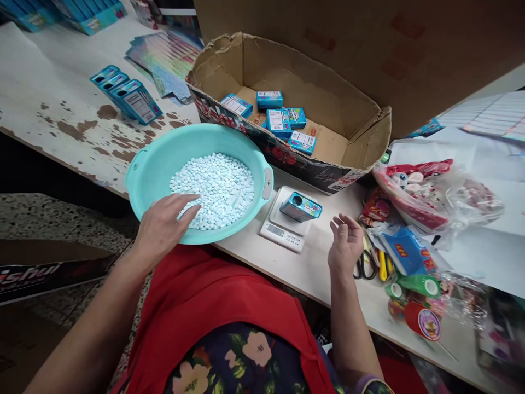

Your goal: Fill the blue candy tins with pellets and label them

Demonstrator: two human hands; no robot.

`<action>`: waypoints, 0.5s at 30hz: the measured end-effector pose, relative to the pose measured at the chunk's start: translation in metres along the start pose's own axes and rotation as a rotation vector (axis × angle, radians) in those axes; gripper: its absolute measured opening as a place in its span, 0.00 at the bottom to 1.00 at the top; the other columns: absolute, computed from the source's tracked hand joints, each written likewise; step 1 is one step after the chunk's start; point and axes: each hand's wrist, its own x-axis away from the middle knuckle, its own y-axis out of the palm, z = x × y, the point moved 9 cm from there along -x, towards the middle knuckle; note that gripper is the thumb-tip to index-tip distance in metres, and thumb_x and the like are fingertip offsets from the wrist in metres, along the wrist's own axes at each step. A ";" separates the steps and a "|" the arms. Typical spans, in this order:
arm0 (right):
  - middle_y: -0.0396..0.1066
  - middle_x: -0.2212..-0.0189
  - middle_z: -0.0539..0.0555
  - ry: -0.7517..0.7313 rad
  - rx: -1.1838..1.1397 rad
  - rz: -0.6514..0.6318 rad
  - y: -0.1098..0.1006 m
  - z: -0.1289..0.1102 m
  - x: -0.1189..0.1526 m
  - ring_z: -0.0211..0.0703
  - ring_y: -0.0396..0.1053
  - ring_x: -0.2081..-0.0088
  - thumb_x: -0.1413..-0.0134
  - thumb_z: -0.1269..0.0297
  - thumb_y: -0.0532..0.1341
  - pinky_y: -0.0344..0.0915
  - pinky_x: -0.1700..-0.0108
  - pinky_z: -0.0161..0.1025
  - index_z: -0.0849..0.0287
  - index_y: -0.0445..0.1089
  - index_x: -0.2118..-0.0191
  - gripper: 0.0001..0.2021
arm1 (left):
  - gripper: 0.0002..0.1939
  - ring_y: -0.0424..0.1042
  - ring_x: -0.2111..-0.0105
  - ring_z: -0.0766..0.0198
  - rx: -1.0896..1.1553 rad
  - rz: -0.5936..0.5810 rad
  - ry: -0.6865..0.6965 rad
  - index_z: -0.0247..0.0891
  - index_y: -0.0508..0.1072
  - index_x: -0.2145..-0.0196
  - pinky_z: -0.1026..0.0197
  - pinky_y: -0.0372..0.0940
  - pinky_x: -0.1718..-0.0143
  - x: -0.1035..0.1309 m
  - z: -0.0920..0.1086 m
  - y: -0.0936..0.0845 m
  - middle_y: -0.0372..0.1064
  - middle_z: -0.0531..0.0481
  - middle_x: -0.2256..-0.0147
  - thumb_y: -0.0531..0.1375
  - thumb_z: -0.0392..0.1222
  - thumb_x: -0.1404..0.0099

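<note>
White pellets (pixel 221 183) could spill if the loosely open left hand (pixel 166 223) knocked the basin (pixel 150 175) near the desk's (pixel 314 268) edge; the right hand (pixel 346 244) is empty, half-curled.

Red apron (pixel 229 290), floral top (pixel 233 364), seemingly navy

A long white counter (pixel 318 268) runs from ten o'clock down to four, its surface worn through to brown patches (pixel 107 112) near ten. A tall brown cardboard panel (pixel 369 49) closes the view at one o'clock. Speckled floor (pixel 94 227) shows at nine, below a dark shadow (pixel 61 169) under the counter's edge; pale light brightens the surface toward ten.
</note>
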 end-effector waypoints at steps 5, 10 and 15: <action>0.70 0.59 0.52 0.057 0.110 0.165 -0.040 0.010 0.006 0.38 0.72 0.61 0.49 0.53 0.65 0.69 0.52 0.47 0.58 0.67 0.59 0.16 | 0.20 0.69 0.49 0.50 -0.084 -0.018 -0.008 0.46 0.72 0.50 0.53 0.62 0.50 0.001 -0.001 0.009 0.72 0.47 0.51 0.49 0.53 0.32; 0.71 0.61 0.51 0.083 0.104 0.144 -0.041 0.016 0.003 0.38 0.73 0.63 0.51 0.53 0.66 0.70 0.55 0.44 0.59 0.68 0.60 0.17 | 0.20 0.72 0.51 0.51 -0.115 -0.009 -0.081 0.44 0.73 0.51 0.55 0.64 0.54 0.000 -0.006 0.010 0.73 0.47 0.51 0.50 0.54 0.32; 0.72 0.62 0.52 0.106 0.047 0.085 -0.032 0.022 -0.004 0.37 0.72 0.63 0.52 0.54 0.68 0.70 0.54 0.44 0.59 0.69 0.61 0.17 | 0.19 0.73 0.55 0.51 -0.119 -0.051 -0.138 0.46 0.73 0.51 0.55 0.64 0.57 -0.002 -0.012 0.013 0.73 0.49 0.51 0.52 0.54 0.34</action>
